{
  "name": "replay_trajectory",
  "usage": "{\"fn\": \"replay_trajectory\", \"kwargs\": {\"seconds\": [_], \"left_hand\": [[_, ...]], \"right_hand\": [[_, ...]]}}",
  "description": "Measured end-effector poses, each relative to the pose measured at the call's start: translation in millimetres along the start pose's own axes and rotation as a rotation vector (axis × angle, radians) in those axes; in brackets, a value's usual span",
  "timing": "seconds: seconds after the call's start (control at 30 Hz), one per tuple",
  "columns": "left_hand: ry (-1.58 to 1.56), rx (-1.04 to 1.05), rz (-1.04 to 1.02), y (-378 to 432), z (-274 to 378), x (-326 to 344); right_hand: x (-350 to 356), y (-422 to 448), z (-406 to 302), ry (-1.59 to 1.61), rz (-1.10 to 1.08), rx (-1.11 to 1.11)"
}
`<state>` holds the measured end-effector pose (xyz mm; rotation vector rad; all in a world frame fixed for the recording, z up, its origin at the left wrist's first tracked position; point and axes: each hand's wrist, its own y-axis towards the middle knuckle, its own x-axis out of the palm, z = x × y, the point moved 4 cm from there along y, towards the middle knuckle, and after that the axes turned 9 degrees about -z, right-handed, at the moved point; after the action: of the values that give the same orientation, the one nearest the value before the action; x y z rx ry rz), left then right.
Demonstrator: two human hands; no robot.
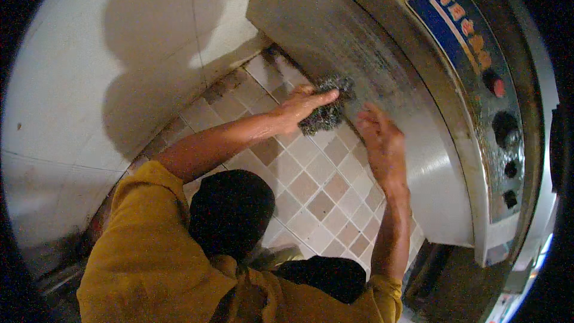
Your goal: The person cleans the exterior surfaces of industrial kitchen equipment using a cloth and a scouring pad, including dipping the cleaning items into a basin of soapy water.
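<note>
A grey metal scouring pad (pixel 328 114) is gripped in my left hand (pixel 304 106), with the thumb lying across it. The pad is at the lower edge of a steel appliance panel (pixel 381 76), just over the tiled floor. Whether it touches the panel is hard to tell. My right hand (pixel 381 137) is held close to the same panel, right of the pad. Its fingers are bent, apart and blurred, and nothing shows in them. Dull grey smears mark the panel around both hands.
A control panel (pixel 502 143) with dark knobs, a red switch (pixel 497 87) and a blue sign bearing writing runs along the right. A pale wall (pixel 152 76) closes the left side. Checkered tiles (pixel 320 188) cover the floor between. My knees (pixel 233 215) are bent below my arms.
</note>
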<state>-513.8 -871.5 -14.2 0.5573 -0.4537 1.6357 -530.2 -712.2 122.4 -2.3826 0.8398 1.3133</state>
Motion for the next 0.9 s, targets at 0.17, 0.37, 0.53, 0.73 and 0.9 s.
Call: {"fn": "replay_trajectory", "kwargs": {"seconds": [0.17,0.37,0.53,0.73,0.9], "left_hand": [[0.685,0.456,0.719,-7.8,122.9,-75.3],[1.364,0.887,1.155,64.2,199.1,-116.6],[1.23,0.805,1.048,86.9,164.3,-70.5],[1.338,0.978,0.753,66.1,106.2,-61.9],[1.296,1.203,0.935,73.7,183.4,-105.4]], "right_hand": [[-44.8,12.8,-64.9,-0.609,0.556,-0.463],[-79.2,24.1,-65.1,-0.987,0.942,-0.458],[-90.1,25.0,-40.4,-1.087,1.009,-0.351],[-89.1,25.1,-37.9,-1.187,0.999,-0.286],[-85.8,25.5,-34.6,-1.179,0.975,-0.328]]}}
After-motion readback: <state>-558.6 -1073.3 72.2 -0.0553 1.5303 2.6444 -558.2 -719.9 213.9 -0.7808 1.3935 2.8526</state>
